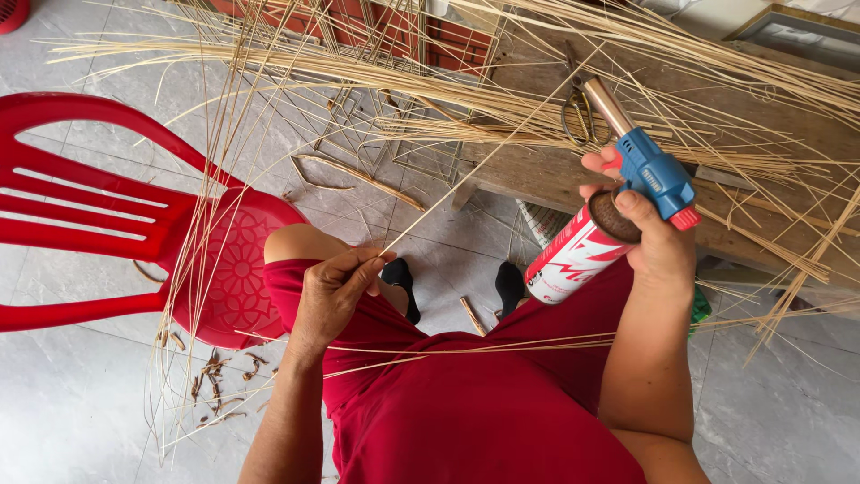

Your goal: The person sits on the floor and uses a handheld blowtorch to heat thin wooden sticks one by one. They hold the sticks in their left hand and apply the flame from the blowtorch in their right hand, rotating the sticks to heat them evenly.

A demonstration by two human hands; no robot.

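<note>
Two hands are seen at work over a red-clothed lap. One gas torch [640, 170], with a blue plastic head, a small red tab at its back and a metal nozzle pointing up and left, is gripped by the right hand [649, 237], whose fingers are wrapped shut around the neck where the head meets the can. One cylindrical gas can [573, 260] hangs below that hand, tilted down to the left; its wrapper is red and white with bold slanted shapes. One thin pale strip [448, 202] is pinched between thumb and fingertips of the left hand [336, 291], which is closed on its lower end; the strip rises to the right toward the near edge of the wooden desk [555, 170]. Several more loose strips are laid across the lap, too many and too fine to be counted.

Many long pale strips [376, 72] are spread over the desk and hang past its left end. One pair of scissors [578, 116] is lying on the desk just beside the torch nozzle. One red plastic chair [107, 224] stands on the tiled floor [72, 403] at the left, touching the left thigh, with brown scraps scattered under it. Two dark shoes [403, 278] are visible below the lap.
</note>
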